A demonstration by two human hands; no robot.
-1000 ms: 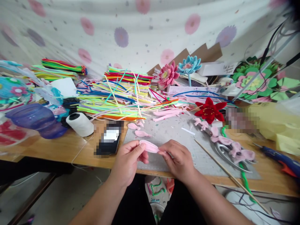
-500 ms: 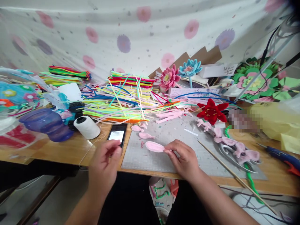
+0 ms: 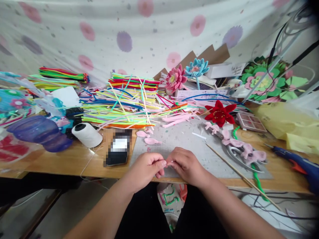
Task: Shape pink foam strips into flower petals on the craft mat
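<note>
My left hand (image 3: 147, 167) and my right hand (image 3: 185, 166) meet fingertip to fingertip over the near edge of a grey cutting mat (image 3: 184, 139). Both are closed in a pinch, and whatever sits between the fingers is hidden. Two loose pink petals (image 3: 152, 141) lie on the mat just beyond my hands. A phone (image 3: 118, 151) rests to the left of my left hand, and a white thread spool (image 3: 86, 134) lies further left, with thread trailing toward the table edge.
A heap of coloured pipe cleaners (image 3: 124, 106) fills the back of the wooden table. A red flower (image 3: 219, 113), a stem of pink blossoms (image 3: 246, 152), a thin wooden stick (image 3: 231, 167) and a blue glue gun (image 3: 296, 164) lie to the right. Purple plastic (image 3: 37, 131) sits far left.
My left hand had swung out toward the phone and thread, then came back to meet my right hand. The pink petal held in my right hand is no longer visible.
</note>
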